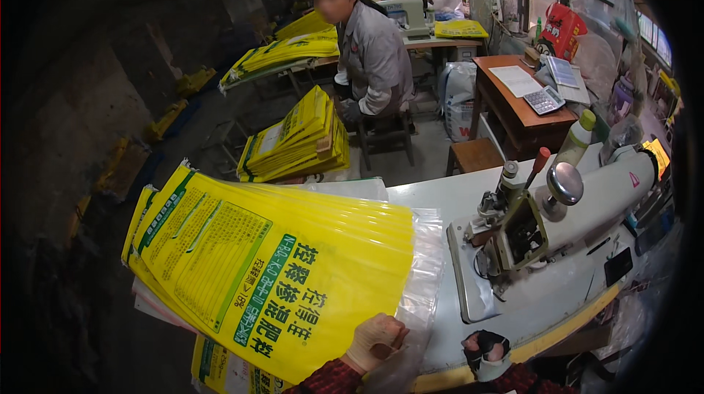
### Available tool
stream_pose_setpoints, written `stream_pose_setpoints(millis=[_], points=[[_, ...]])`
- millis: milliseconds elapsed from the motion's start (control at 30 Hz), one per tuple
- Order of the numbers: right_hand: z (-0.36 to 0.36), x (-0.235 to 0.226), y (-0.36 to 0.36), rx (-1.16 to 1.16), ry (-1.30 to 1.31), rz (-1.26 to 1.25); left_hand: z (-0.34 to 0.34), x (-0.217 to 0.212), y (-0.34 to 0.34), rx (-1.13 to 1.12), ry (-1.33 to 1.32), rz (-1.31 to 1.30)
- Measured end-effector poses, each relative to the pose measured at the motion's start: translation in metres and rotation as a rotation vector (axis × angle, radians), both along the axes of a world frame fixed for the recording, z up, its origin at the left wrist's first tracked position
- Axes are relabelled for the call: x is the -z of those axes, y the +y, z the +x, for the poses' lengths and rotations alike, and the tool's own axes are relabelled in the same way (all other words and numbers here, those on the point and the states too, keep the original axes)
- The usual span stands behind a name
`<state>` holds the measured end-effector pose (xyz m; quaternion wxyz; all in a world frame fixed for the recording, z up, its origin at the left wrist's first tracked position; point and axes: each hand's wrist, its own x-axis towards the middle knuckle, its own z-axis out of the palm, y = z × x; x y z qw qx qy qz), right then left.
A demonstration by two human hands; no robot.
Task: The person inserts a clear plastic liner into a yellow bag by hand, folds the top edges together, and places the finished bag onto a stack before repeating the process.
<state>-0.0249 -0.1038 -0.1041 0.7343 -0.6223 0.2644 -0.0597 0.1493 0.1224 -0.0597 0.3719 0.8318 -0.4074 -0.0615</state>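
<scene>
A fanned stack of yellow printed bags [345,262] with green panels lies across the table in front of me. Clear plastic liners [425,255] stick out along its right edge. My left hand [375,343], in a pale glove, is closed at the near right corner of the top bag, and the liner hangs by its fingers. To the right, over the table's front edge, my right hand [486,354] is curled, in a worn glove with dark patches; whatever lies within its fingers is hidden. Ahead of that hand stands an industrial sewing machine [535,225].
A white table [433,189] carries the machine, a bottle with a green cap [576,137] and a black phone-like slab [618,267]. Beyond, a person [374,57] sits by another yellow bag stack [297,137]. A brown desk [506,93] holds a calculator [544,101] and papers.
</scene>
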Motion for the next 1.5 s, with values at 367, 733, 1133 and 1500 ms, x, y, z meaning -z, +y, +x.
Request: stream_pose_setpoints(millis=[367,733,1133,1500], points=[[0.015,-0.007,0.006,-0.082,-0.151,0.07,-0.015,-0.011,0.01,-0.22,-0.247,-0.219],[0.094,-0.053,0.037,-0.491,0.089,0.039,-0.016,-0.01,0.011,-0.072,-0.324,-0.124],[0.098,-0.005,0.024,-0.393,0.001,-0.137,-0.01,0.002,0.007,0.024,-0.32,-0.165],[0.107,-0.022,0.041,-0.319,-0.105,0.19,-0.01,-0.003,0.005,0.023,-0.071,-0.182]])
